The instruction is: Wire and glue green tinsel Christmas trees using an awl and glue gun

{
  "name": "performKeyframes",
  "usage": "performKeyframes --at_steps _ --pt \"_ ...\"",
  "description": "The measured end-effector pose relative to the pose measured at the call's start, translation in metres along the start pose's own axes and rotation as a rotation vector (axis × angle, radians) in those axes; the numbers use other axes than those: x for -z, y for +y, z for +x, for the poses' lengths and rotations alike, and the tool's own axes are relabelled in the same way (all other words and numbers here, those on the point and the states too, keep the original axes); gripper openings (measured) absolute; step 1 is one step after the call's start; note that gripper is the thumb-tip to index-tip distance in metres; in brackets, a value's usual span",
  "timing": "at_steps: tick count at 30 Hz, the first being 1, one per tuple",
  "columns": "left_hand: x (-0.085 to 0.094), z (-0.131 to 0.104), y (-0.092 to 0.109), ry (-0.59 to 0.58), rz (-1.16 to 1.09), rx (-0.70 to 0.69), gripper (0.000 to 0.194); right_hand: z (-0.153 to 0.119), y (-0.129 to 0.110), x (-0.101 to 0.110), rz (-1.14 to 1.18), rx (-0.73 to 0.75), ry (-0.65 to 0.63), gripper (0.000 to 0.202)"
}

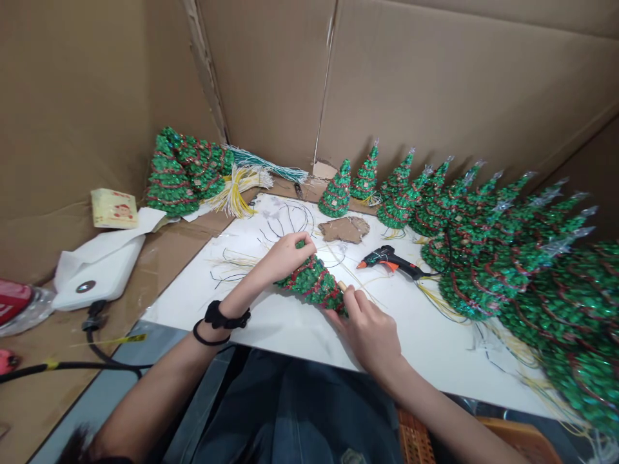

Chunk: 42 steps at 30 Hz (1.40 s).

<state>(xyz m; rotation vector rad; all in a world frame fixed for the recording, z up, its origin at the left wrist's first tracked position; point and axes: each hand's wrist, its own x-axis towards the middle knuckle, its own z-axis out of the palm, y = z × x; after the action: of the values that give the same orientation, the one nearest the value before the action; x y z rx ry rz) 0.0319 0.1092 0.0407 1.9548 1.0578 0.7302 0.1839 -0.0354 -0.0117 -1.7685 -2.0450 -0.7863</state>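
A small green tree (313, 281) with red garland lies on its side over the white board, its tip toward the upper left. Closed around its narrow end is my left hand (289, 252), with a black band on the wrist. At the wide base, my right hand (370, 325) has its fingers closed, with a short tan piece (342, 286) showing at the fingertips beside the tree; what this piece belongs to is hidden. Loose thin wires (290, 219) lie on the board behind my left hand.
A black and orange glue gun (391, 261) lies right of centre, near a brown cardboard piece (344, 229). Many decorated trees (476, 258) stand along the right and back. At left are more trees (171, 177), yellow-white wires (239, 190), a white device (99, 277) and a black cable (72, 365).
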Motion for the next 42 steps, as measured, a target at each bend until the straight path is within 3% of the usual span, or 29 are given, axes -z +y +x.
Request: performKeyframes --at_steps 12,19,27,31,36,42 --pt "0.0 0.0 -0.001 0.005 0.012 -0.005 0.017 0.003 0.01 0.001 -0.078 0.142 -0.014 0.039" --pt "-0.001 0.0 0.0 0.007 0.021 0.001 0.017 0.003 0.015 -0.004 -0.148 0.207 0.13 0.038" --pt "-0.001 0.001 0.002 0.017 0.044 -0.004 0.018 0.006 0.019 -0.002 -0.156 0.254 0.087 0.037" --pt "0.0 0.003 0.001 -0.011 0.042 -0.009 0.018 0.007 0.022 -0.001 -0.057 0.238 0.02 0.036" --pt "0.004 0.006 -0.002 -0.096 0.027 -0.021 0.017 0.01 0.035 0.005 0.196 0.172 -0.155 0.042" --pt "0.006 0.004 -0.002 -0.093 0.026 -0.03 0.016 0.026 0.06 0.013 0.379 0.155 -0.359 0.029"
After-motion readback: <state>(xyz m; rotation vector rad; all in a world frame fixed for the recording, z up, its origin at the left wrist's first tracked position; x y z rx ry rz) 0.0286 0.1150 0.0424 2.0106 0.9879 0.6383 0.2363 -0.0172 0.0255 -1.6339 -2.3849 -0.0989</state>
